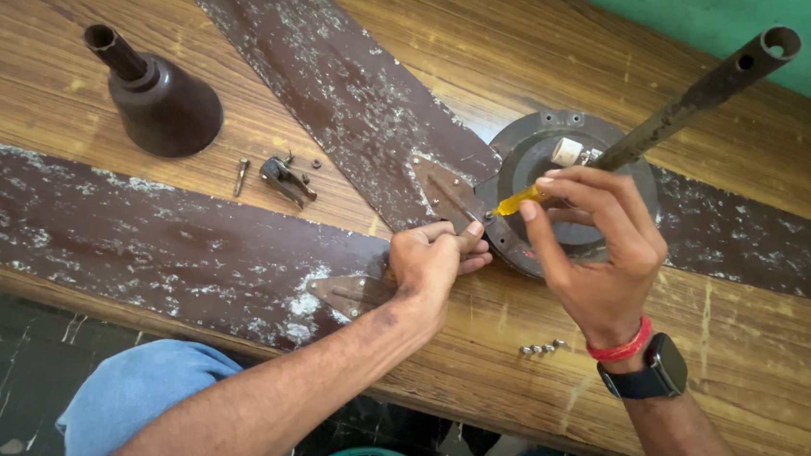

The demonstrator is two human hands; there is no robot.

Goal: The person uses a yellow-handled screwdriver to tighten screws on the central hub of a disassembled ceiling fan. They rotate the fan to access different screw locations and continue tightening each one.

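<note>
The yellow-handled screwdriver (519, 200) is pinched in the fingers of the right hand (595, 252), its tip seemingly at a screw where a blade bracket (451, 193) meets the round fan motor housing (554, 154), though the tip itself is hard to make out. Just left of those fingers, the left hand (432, 260) is clenched on the bracket's edge. A rusty down rod (704, 93) rises beyond the right fingers. Worn brown blades (136, 239) spread outward over the wooden table (492, 347); loose screws (542, 347) lie near the right wrist, a bell-shaped canopy cover (162, 102) well apart.
</note>
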